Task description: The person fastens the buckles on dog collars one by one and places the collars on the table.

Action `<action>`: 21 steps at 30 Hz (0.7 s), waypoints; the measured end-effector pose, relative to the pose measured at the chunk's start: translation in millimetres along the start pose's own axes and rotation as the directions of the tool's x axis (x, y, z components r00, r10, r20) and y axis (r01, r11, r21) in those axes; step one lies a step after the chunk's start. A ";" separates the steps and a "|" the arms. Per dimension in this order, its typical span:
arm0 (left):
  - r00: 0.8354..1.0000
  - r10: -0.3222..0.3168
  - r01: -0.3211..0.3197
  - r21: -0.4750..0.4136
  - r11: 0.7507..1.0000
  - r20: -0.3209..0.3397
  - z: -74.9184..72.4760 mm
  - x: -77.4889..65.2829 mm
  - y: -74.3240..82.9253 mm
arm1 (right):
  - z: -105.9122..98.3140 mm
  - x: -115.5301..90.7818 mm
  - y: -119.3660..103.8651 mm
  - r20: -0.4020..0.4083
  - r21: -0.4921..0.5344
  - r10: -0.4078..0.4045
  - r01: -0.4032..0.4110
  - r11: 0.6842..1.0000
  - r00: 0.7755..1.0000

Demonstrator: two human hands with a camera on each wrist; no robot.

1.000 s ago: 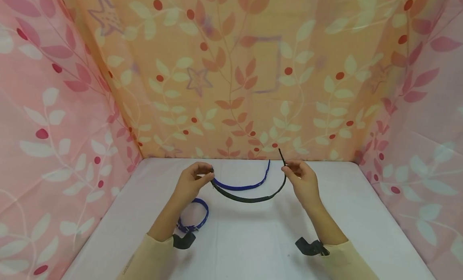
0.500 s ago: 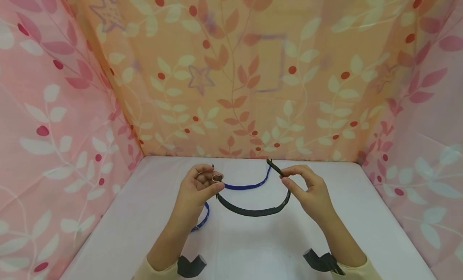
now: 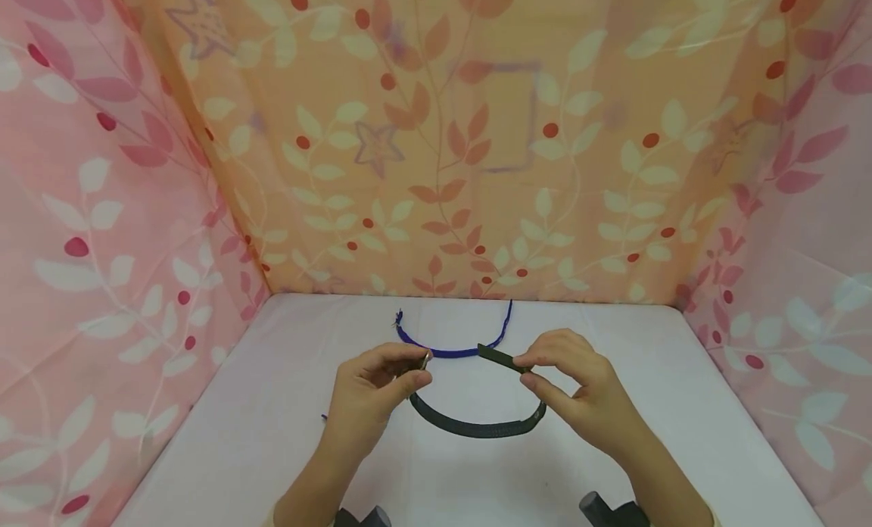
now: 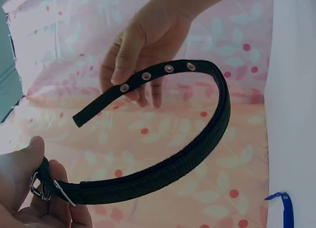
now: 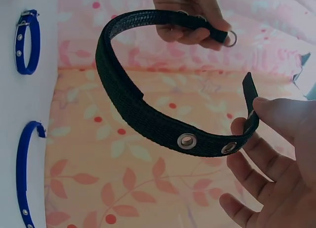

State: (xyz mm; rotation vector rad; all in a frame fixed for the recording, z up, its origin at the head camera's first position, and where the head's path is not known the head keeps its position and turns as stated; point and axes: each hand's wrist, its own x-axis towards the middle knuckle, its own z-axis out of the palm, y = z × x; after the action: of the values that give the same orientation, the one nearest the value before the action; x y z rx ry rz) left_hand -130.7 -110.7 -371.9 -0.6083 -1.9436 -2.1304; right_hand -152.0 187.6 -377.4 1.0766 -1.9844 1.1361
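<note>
A dark collar (image 3: pixel 477 430) with metal eyelets and a buckle hangs in a downward curve between both hands, above the white table. My left hand (image 3: pixel 378 391) pinches its buckle end; in the left wrist view the metal buckle (image 4: pixel 40 187) shows by the thumb. My right hand (image 3: pixel 579 379) pinches the strap near its free tip, between thumb and fingers at an eyelet. That tip (image 4: pixel 86 117) points toward the buckle, apart from it. Several eyelets (image 5: pixel 186 140) line the strap on the right hand's side.
An unfastened blue collar (image 3: pixel 453 353) lies curved on the white table (image 3: pixel 232 436) toward the back. A second blue collar (image 5: pixel 28 45), buckled into a loop, is mostly hidden behind the left arm in the head view. Floral cloth walls (image 3: pixel 436 232) enclose the table's back and sides.
Both hands have come lower and nearer with the dark collar. Its free tip has swung from pointing up to pointing left toward the buckle. The blue collars stay put.
</note>
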 end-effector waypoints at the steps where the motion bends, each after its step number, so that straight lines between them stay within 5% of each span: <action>1: 1.000 0.029 -0.029 0.030 0.999 0.007 0.8 -1.1 -0.4 | 0.8 0.1 -1.9 0.008 0.001 -0.021 0.021 1.000 1.000; 6: 0.994 0.103 -0.108 0.119 0.987 0.045 6.0 -4.2 -3.8 | 6.2 1.7 -10.9 0.032 -0.005 -0.104 0.104 0.995 0.994; 14: 0.999 0.004 -0.020 0.351 0.936 0.046 8.5 -5.4 -9.0 | 11.6 2.4 -10.7 0.051 -0.059 -0.171 0.174 0.983 0.984; 21: 0.993 0.010 -0.051 0.337 0.940 0.121 13.5 -5.2 -10.6 | 13.0 1.8 -12.5 0.075 -0.063 -0.221 0.226 0.972 0.972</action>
State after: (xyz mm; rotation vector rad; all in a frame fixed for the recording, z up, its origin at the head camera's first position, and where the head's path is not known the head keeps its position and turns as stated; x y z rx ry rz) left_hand -128.1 -96.8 -383.0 -0.7018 -2.2767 -1.7136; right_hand -143.4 171.7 -376.9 1.2791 -1.8827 0.9146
